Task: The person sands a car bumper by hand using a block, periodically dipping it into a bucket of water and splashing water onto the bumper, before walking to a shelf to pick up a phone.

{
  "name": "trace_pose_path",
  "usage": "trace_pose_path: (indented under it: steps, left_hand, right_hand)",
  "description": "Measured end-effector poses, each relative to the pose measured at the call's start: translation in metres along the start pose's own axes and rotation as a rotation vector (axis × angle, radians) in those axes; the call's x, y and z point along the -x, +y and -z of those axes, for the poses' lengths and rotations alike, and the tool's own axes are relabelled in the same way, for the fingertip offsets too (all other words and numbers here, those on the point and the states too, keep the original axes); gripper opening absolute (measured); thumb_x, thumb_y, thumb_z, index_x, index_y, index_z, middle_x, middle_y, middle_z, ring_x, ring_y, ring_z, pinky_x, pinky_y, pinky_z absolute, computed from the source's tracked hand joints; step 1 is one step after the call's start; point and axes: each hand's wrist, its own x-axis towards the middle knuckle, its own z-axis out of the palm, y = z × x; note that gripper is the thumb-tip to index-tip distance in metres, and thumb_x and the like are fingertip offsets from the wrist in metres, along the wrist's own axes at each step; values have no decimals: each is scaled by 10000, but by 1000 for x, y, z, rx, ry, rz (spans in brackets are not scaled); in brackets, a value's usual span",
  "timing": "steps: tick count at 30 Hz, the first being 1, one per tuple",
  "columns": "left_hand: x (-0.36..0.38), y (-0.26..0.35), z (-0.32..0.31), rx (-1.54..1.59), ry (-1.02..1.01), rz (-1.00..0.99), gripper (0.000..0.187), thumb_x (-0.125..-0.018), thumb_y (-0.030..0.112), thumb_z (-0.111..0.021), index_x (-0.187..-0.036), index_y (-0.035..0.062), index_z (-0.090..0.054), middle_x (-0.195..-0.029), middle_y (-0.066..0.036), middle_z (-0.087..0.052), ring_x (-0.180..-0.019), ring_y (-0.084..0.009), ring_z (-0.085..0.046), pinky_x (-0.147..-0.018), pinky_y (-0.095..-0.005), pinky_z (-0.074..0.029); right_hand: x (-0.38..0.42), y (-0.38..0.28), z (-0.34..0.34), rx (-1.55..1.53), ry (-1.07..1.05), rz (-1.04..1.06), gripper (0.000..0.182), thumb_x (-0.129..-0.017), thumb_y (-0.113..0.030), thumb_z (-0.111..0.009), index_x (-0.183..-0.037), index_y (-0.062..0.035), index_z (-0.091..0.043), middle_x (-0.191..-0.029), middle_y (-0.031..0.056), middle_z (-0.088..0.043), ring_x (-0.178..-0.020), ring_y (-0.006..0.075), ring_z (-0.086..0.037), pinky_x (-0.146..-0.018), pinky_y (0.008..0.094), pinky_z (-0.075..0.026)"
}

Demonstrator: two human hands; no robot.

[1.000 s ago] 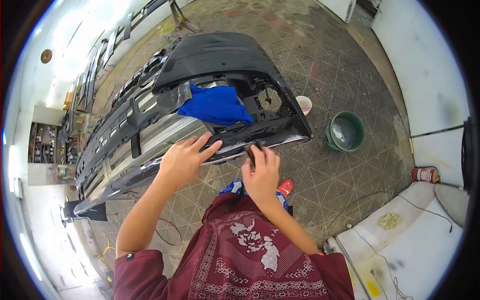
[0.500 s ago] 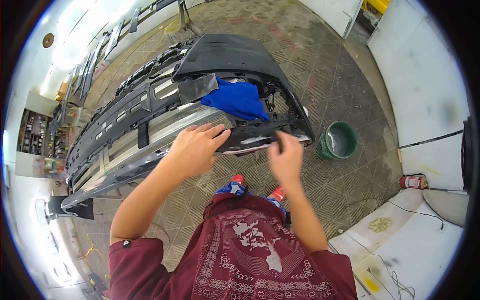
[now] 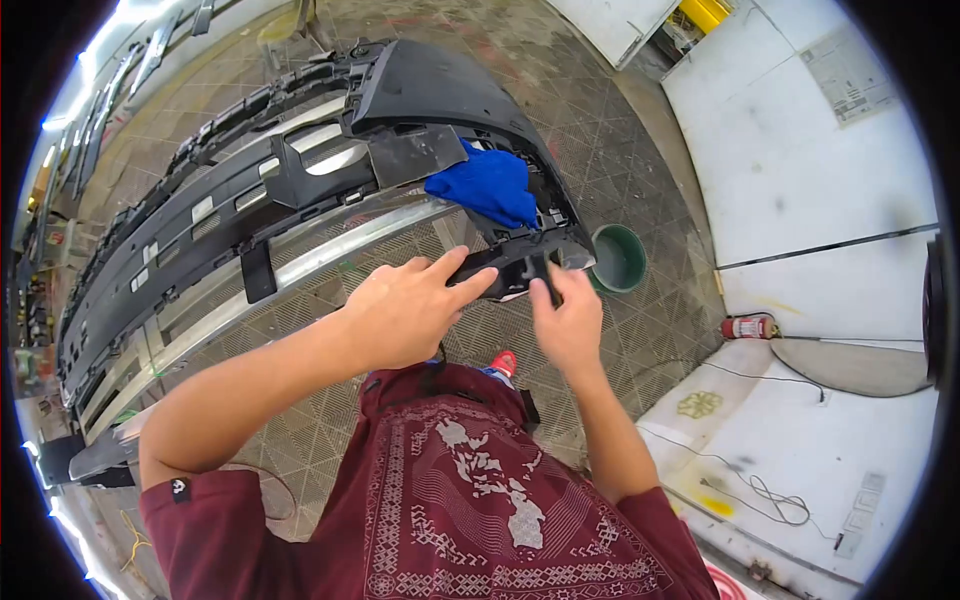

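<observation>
A large black car bumper (image 3: 440, 88) lies across a stand in front of me. My left hand (image 3: 408, 305) rests at its near corner, fingers spread and nothing in them. Beside it, my right hand (image 3: 570, 318) pinches a small dark sheet (image 3: 551, 271) against the same corner; it looks like sandpaper, but blur and the fingers hide most of it. A blue cloth (image 3: 487, 188) is draped over the bumper just beyond my hands. Next to the cloth lies a flat dark grey piece (image 3: 416, 156).
A green bucket (image 3: 637, 240) stands on the patterned floor right of the bumper corner. A fire extinguisher (image 3: 748, 328) lies farther right, near the white wall (image 3: 790, 200). A thin cable (image 3: 775, 500) trails over a white surface at lower right.
My view has swung to the right, so the bumper and bucket sit farther left. My right hand stays at the corner, smeared by motion. The left hand's fingers are spread wider.
</observation>
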Motion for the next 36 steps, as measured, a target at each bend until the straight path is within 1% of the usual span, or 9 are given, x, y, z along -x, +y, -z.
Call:
trace_pose_path:
  steps: [5,8,13,17,20,28,32,34,36]
  left_hand:
    - [3,-5,-9,-16,23,-59,657,-961,186,-716,-1582,152,-504,-1546,-275,-537,-1114,-415,-735,-851,-491,-644]
    - [1,-10,-15,-1,59,-55,695,-928,152,-731,-1584,140,-502,-1549,-287,-530,-1095,-415,-738,-848,-488,-643]
    - [2,-12,-16,18,36,-63,828,-818,93,-758,-1599,127,-483,-1559,-306,-508,-1093,-422,-735,-863,-483,-641]
    - [2,-15,-19,45,66,-65,819,-833,134,-779,-1596,121,-484,-1563,-315,-497,-1094,-426,-734,-872,-478,-641]
    - [2,-11,-15,60,18,-81,832,-839,191,-807,-1600,111,-478,-1563,-316,-494,-1108,-435,-729,-885,-477,-640]
    - [1,-14,-10,42,-16,-63,794,-900,301,-810,-1594,95,-484,-1557,-307,-500,-1100,-421,-727,-860,-479,-641]
    - [1,-13,-12,18,7,-52,762,-905,242,-787,-1592,101,-490,-1560,-299,-501,-1095,-408,-730,-851,-478,-642]
    - [1,-12,-12,56,16,-44,769,-871,142,-760,-1591,108,-492,-1571,-296,-494,-1115,-406,-727,-843,-480,-643]
    - [3,-10,-10,48,16,-57,754,-883,149,-759,-1588,113,-495,-1574,-293,-494,-1127,-406,-725,-839,-481,-644]
  right_hand:
    - [-16,13,-10,72,-104,-244,374,-986,-226,-714,-1329,-88,-768,-982,193,-661,-942,392,-673,-861,474,-532]
    - [10,-24,-17,203,56,-79,349,-1003,-220,-696,-1303,-61,-775,-936,206,-650,-894,390,-665,-839,461,-533]
    - [-9,-5,-19,166,-9,-260,373,-1016,-256,-695,-1304,-32,-775,-997,181,-636,-931,368,-665,-850,465,-531]
    - [22,-67,-11,160,8,-207,369,-1047,-264,-650,-1313,-36,-767,-981,217,-662,-931,365,-677,-842,451,-534]
    - [1,-14,-21,270,4,-231,331,-1029,-223,-697,-1326,-98,-769,-946,193,-669,-875,331,-692,-812,412,-539]
    - [5,-16,-19,224,71,-160,343,-1021,-248,-686,-1304,-72,-763,-1005,225,-729,-904,385,-726,-851,450,-557]
    - [6,-27,-21,296,56,-220,339,-994,-230,-711,-1267,-37,-763,-1056,229,-755,-971,382,-751,-884,400,-570]
    - [12,-50,-12,38,33,-209,356,-994,-249,-703,-1264,-25,-759,-1087,234,-767,-1003,374,-766,-895,396,-571]
    - [-8,13,-24,61,105,-216,288,-940,-233,-728,-1151,-48,-794,-1054,232,-759,-993,428,-737,-888,486,-561]
